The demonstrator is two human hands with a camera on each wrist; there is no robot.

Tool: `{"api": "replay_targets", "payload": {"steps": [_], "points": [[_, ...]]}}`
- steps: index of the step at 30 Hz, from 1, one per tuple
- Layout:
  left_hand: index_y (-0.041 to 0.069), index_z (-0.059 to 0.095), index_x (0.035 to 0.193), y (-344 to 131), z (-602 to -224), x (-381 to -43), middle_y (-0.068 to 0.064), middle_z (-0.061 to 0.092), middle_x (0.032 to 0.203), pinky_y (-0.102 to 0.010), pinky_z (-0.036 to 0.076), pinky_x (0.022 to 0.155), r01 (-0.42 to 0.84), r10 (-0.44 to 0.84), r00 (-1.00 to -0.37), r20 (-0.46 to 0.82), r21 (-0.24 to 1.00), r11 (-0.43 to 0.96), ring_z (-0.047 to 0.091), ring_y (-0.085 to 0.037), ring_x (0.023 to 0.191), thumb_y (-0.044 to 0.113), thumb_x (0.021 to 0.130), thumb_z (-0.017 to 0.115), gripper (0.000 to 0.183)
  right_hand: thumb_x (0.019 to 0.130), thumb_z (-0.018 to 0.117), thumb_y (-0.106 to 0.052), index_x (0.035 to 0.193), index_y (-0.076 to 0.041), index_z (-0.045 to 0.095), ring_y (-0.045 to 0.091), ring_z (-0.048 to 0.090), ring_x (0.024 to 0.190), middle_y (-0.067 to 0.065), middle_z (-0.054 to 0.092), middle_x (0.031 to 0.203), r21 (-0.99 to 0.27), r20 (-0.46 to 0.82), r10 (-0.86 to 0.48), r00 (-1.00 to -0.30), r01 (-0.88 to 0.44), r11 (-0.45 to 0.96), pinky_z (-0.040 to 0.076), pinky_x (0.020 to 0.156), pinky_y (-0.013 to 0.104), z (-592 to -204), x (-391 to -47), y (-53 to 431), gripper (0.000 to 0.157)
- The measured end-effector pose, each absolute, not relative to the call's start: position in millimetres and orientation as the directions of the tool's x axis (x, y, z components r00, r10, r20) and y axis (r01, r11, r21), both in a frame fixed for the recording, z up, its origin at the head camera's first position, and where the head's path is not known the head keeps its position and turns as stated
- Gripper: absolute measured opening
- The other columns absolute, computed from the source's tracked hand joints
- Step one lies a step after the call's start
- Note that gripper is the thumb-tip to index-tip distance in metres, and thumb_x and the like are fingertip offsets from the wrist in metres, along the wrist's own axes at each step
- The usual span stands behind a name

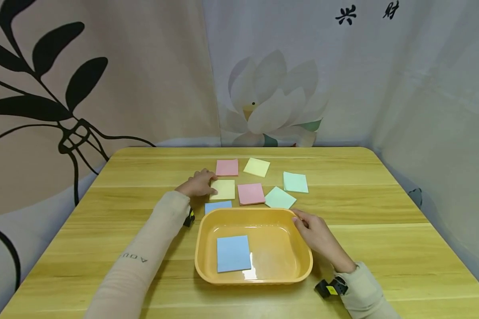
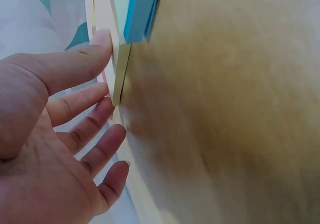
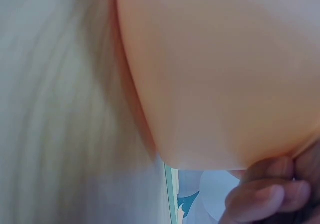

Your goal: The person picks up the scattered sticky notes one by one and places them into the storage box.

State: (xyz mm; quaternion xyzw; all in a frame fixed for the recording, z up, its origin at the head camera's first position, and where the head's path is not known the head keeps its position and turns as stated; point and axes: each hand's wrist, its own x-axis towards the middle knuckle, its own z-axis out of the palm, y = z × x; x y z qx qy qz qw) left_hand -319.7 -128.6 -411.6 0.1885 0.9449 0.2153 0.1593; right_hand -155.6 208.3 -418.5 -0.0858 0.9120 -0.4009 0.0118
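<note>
A yellow plastic tray (image 1: pixel 281 266) stands on the table with a blue sticky-note pad (image 1: pixel 233 253) lying in it. My right hand (image 1: pixel 314 232) grips the tray's far right corner, thumb over the rim; its curled fingers (image 3: pixel 265 196) show under the corner in the right wrist view. Beyond the tray, my left hand (image 1: pixel 201 183) is at the left edge of a pale yellow sticky-note pad (image 1: pixel 224 189). Thumb and forefinger touch or nearly touch that pad, spread apart. The other fingers (image 2: pixel 102 149) are loosely bent and hold nothing in the left wrist view.
Another blue pad (image 1: pixel 217 206) is partly hidden behind the tray's rim. Pink pads (image 1: pixel 251 194) (image 1: pixel 226 167), a second yellow pad (image 1: pixel 257 167) and green pads (image 1: pixel 280 198) (image 1: pixel 296 182) lie behind the tray on the wooden table (image 1: pixel 383 230). A printed curtain (image 1: pixel 163 88) hangs behind.
</note>
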Motion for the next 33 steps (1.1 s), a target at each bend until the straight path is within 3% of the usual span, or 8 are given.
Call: {"api": "replay_targets", "payload": {"steps": [7, 17, 26, 33], "points": [[0.002, 0.047, 0.138, -129, -410, -328, -0.022, 0.041, 0.141, -0.068, 0.020, 0.108, 0.253, 0.405, -0.875, -0.265, 0.461, 0.850, 0.030, -0.045, 0.133, 0.025, 0.090, 0.067, 0.056, 0.102, 0.048, -0.018, 0.135, -0.001, 0.053, 0.005, 0.029, 0.045, -0.004, 0.036, 0.055, -0.731, 0.039, -0.161, -0.986, -0.138, 0.668, 0.030, 0.044, 0.020, -419, -157, 209, 0.038], [-0.002, 0.044, 0.136, -127, -406, -336, -0.022, 0.042, 0.140, -0.053, 0.029, 0.111, 0.219, 0.402, -0.848, -0.346, 0.461, 0.860, 0.030, -0.042, 0.136, 0.023, 0.091, 0.068, 0.057, 0.102, 0.047, -0.019, 0.136, -0.001, 0.052, 0.005, 0.029, 0.044, -0.004, 0.036, 0.055, -0.728, 0.033, -0.162, -0.986, -0.135, 0.672, 0.031, 0.044, 0.021, -419, -157, 209, 0.039], [-0.004, 0.044, 0.138, -125, -402, -340, -0.021, 0.046, 0.141, -0.054, 0.029, 0.111, 0.254, 0.404, -0.839, -0.363, 0.396, 0.883, 0.034, -0.043, 0.135, 0.026, 0.090, 0.068, 0.061, 0.102, 0.048, -0.019, 0.135, 0.000, 0.054, 0.005, 0.030, 0.046, -0.004, 0.036, 0.055, -0.727, 0.046, -0.166, -0.985, -0.147, 0.671, 0.031, 0.045, 0.021, -420, -157, 209, 0.038], [-0.002, 0.043, 0.141, -126, -401, -338, -0.022, 0.040, 0.145, -0.057, 0.026, 0.111, 0.249, 0.399, -0.839, -0.370, 0.389, 0.887, 0.027, -0.045, 0.137, 0.028, 0.090, 0.068, 0.063, 0.102, 0.047, -0.019, 0.135, -0.001, 0.053, 0.005, 0.030, 0.045, -0.004, 0.037, 0.055, -0.735, 0.032, -0.161, -0.986, -0.133, 0.665, 0.031, 0.045, 0.021, -418, -156, 209, 0.038]]}}
